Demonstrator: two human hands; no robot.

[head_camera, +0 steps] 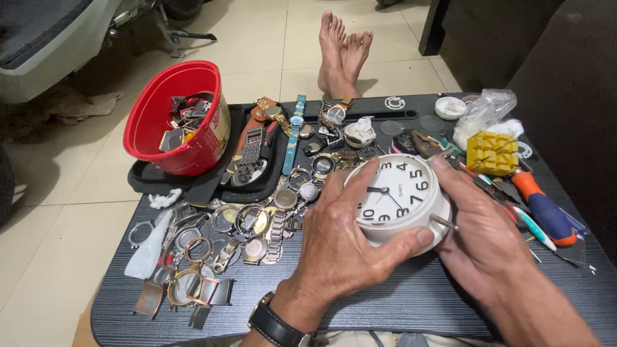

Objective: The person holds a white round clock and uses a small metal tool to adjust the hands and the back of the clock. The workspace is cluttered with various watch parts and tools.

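Head view: one look down onto a dark wood-grain bench (398, 302) crowded with watch parts.
Clock: round white wall clock (400, 193) with black numerals, tilted face-up, right of bench centre, held off the surface between both hands.
Left hand: left hand (340, 241) wrapped over the clock's near rim, thumb along the lower edge, fingers on the face side; black wristwatch (277, 326) on that wrist.
Right hand: right hand (479, 228) cupping the clock's right rim, pinching a thin metal tool (443, 222) against the case.
Tub: red plastic tub (177, 119) with a printed side label, far left, tipped, filled with metal scraps.
Tray: black tray (247, 183) under the tub, carrying watches and straps.
Loose parts: watch cases and bands (212, 250) spread left of the hands.
Block: yellow slotted block (491, 153), far right.
Bag: clear plastic bag (485, 109) behind the block.
Screwdriver: orange-and-blue handle (543, 209), right edge.
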